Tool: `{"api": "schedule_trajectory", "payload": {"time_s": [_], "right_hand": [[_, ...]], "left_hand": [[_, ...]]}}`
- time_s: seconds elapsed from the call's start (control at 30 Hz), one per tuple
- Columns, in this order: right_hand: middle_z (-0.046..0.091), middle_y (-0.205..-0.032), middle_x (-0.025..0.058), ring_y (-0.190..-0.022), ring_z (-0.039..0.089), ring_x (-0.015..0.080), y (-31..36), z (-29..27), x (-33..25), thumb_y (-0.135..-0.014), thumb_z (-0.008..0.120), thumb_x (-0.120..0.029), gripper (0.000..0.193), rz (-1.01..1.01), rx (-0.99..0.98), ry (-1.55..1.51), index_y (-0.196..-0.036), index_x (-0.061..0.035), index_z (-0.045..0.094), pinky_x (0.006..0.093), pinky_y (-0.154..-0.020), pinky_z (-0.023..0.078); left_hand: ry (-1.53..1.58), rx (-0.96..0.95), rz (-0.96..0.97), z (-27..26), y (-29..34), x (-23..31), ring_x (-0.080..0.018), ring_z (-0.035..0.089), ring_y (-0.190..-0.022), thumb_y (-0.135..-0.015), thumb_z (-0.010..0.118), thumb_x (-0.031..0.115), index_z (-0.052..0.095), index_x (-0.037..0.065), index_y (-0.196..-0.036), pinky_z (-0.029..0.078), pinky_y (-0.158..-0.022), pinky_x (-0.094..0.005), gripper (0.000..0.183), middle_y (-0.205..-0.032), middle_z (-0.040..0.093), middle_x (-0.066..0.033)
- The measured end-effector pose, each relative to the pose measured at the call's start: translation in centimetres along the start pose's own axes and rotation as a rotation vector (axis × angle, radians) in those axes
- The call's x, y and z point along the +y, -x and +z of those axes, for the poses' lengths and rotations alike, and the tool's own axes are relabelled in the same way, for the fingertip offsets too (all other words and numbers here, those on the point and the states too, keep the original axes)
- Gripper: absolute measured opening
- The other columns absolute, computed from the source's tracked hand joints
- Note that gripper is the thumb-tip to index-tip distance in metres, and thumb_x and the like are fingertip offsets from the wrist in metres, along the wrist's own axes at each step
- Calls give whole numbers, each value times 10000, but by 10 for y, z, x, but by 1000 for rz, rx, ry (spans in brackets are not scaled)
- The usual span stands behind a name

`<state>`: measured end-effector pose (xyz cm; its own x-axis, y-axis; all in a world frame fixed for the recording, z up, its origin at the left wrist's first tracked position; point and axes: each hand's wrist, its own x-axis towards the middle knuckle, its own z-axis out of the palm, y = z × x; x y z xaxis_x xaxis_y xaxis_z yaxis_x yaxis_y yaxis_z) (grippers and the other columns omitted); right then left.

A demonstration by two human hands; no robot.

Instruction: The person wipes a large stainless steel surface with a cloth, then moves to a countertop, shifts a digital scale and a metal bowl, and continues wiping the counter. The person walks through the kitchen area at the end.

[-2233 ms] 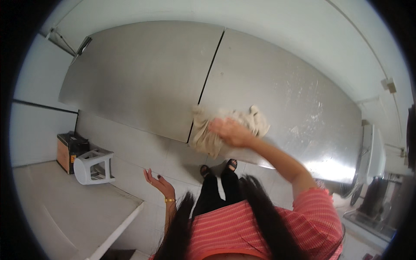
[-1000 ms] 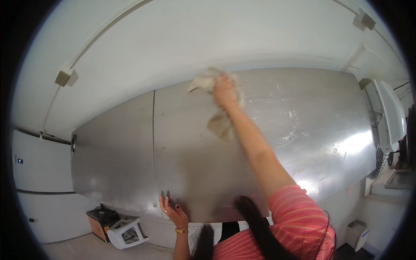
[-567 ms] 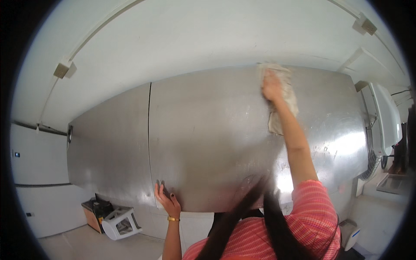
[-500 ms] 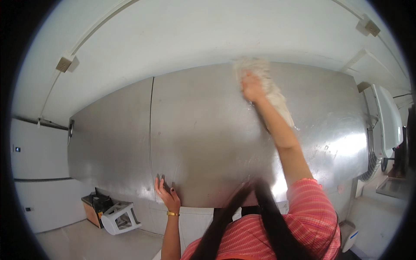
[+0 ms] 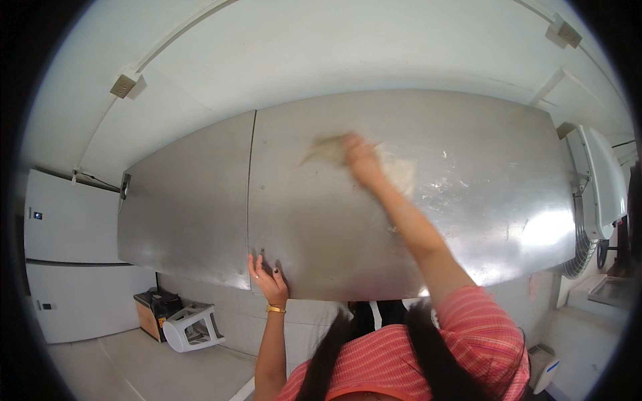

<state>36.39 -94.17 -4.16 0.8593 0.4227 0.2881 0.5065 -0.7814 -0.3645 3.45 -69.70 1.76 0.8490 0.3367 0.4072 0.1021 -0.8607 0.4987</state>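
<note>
A pale cream cloth (image 5: 399, 172), smeared by motion, lies on the stainless steel table (image 5: 321, 220). My right hand (image 5: 363, 160) presses down on it near the middle of the tabletop, its fingers blurred, with cloth showing on both sides. Wet-looking streaks mark the steel to the right of the cloth. At the table's near edge rests my left hand (image 5: 269, 279), fingers apart and holding nothing, just right of the seam that divides the top. A gold-coloured watch or bracelet circles the left wrist.
Beyond the table rises a white wall with an outlet box (image 5: 123, 86) on the left and another (image 5: 569, 34) on the right. A white stool (image 5: 194, 327) and a black box-like item (image 5: 160, 305) are on the floor at left. A fan (image 5: 580, 247) stands at the right end.
My right hand has dragged the cloth from the far edge toward the left and nearer to me. The left hand stays at the near edge; the whole view has shifted slightly.
</note>
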Motion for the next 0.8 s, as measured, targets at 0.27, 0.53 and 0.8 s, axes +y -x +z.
{"api": "schedule_trajectory", "payload": {"time_s": [0.27, 0.53, 0.8], "right_hand": [[228, -1500, 153, -1390, 209, 297, -2, 40, -74, -951, 324, -245, 513, -32, 18, 211, -1421, -44, 283, 530, -1096, 175], [197, -1521, 106, -1407, 168, 261, -27, -3, -50, -952, 320, -238, 541, 218, -115, 240, -1454, -69, 206, 523, -1113, 138], [129, -1541, 68, -1409, 166, 243, -21, -6, -91, -977, 320, -274, 541, -31, -376, 171, -1474, -138, 154, 531, -1111, 151]], "left_hand": [[-26, 3, -26, -1, 1, 5, -418, 314, -1260, -916, 452, 387, 409, -48, -1269, 258, -1022, -517, 561, -1397, 310, -228], [-2, 7, -42, -3, 2, -1, -417, 317, -1259, -888, 483, 497, 423, -49, -1256, 253, -1028, -525, 661, -1406, 299, -212], [-25, 16, -61, -4, 2, -4, -406, 330, -1251, -858, 500, 568, 431, -50, -1247, 272, -1021, -515, 734, -1404, 301, -201]]}}
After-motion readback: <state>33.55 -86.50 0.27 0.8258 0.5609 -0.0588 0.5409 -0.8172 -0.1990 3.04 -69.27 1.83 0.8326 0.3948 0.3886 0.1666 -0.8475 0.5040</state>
